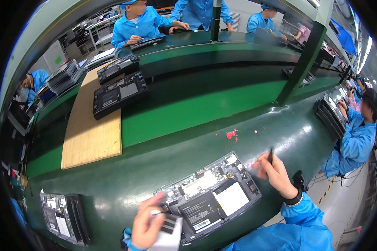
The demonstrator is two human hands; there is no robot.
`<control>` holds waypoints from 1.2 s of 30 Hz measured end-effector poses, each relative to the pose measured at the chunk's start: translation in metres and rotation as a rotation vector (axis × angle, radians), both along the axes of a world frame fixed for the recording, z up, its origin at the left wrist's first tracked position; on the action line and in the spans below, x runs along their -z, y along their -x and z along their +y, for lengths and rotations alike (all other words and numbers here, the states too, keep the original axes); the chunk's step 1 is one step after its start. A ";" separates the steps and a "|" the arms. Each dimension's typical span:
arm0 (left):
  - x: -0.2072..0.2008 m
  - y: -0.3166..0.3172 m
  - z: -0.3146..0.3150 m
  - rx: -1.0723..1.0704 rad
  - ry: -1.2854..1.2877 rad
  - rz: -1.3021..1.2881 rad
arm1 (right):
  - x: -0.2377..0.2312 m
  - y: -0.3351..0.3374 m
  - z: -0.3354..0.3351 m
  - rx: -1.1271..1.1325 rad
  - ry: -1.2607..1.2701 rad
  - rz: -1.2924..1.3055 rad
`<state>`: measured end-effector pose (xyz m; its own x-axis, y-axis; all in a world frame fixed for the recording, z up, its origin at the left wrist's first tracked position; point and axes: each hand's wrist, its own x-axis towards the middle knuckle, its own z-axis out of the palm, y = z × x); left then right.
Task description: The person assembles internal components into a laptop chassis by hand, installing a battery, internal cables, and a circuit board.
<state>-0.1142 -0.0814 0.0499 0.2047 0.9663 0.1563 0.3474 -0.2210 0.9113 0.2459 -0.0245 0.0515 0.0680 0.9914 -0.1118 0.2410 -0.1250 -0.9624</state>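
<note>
An opened tablet-like device [201,211] lies in front of me on the green bench, its black battery, a white panel and a circuit board exposed. My left hand [144,224], at its lower left corner, is closed on a white sheet with black strips [170,235]. Its fingertips are blurred and overlap the device's left edge. Over the device's upper right corner, my right hand [274,173] pinches a thin dark pen-like tool [270,156]. The tool's upper end points up from the fingers; its exact kind does not show.
Stacked opened devices stand at lower left [63,219], and others [119,94] rest on a wooden board [94,138]. Red scraps [231,134] lie beyond my device. A green post [301,67] rises at right. A co-worker [360,129] handles a device stack [331,115].
</note>
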 end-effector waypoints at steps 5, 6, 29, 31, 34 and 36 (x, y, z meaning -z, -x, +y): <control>0.067 -0.011 -0.069 -0.186 -0.059 0.089 | 0.014 -0.008 -0.029 -0.317 0.088 -0.397; 0.060 -0.031 -0.069 -0.169 -0.055 0.139 | 0.016 -0.009 -0.029 -0.425 0.115 -0.381; 0.063 -0.021 0.063 -0.247 -0.147 -0.164 | 0.020 0.268 0.368 -0.252 0.058 0.592; 0.063 -0.022 0.062 -0.235 -0.122 -0.146 | 0.027 0.247 0.375 -0.440 -0.058 0.531; 0.057 -0.020 0.063 -0.147 -0.252 0.107 | 0.022 0.216 0.345 -0.378 -0.010 0.458; 0.056 -0.019 0.064 -0.119 -0.317 0.255 | 0.006 0.189 0.308 -0.370 0.053 0.442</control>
<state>-0.0955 -0.0177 -0.0060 0.1654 0.8976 0.4085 0.5933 -0.4215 0.6858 0.0565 0.2834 0.0459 -0.3464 0.9326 -0.1012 -0.1453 -0.1599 -0.9764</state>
